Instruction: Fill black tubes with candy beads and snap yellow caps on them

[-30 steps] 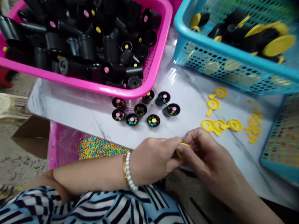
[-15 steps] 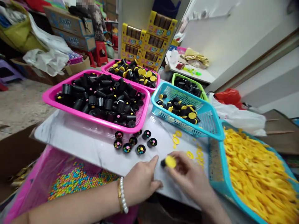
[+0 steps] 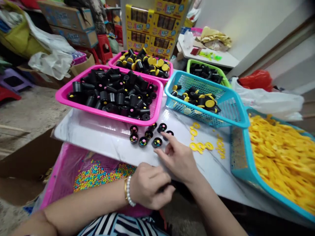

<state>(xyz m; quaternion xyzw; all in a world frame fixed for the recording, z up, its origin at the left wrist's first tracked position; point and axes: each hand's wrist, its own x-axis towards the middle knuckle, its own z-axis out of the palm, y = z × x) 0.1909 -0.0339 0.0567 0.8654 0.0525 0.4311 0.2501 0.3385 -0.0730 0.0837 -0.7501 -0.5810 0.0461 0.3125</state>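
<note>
Several small black cups (image 3: pixel 143 142) filled with coloured beads stand on the white marbled board (image 3: pixel 98 137), just in front of the pink basket. My right hand (image 3: pixel 177 158) reaches toward them with fingers spread, its forefinger close to the nearest cup (image 3: pixel 169 133), and holds nothing that I can see. My left hand (image 3: pixel 150 185), with a pearl and gold bracelet at the wrist, rests at the board's near edge with fingers curled; what is inside them is hidden. Loose yellow caps (image 3: pixel 200 146) lie on the board to the right of my right hand.
A pink basket (image 3: pixel 73 101) of black tubes sits behind the cups, a second pink basket (image 3: pixel 113 62) farther back. A blue basket (image 3: pixel 236 121) holds capped tubes, a green one (image 3: pixel 194 64) behind it. A blue tray (image 3: pixel 241 170) of yellow caps stands right. A pink bin of coloured beads (image 3: pixel 98 175) lies below left.
The yellow-capped piece that was between my fingers is gone from view. My right hand has moved forward to the filled cups; my left hand has drawn back and curled. The camera lifted.
</note>
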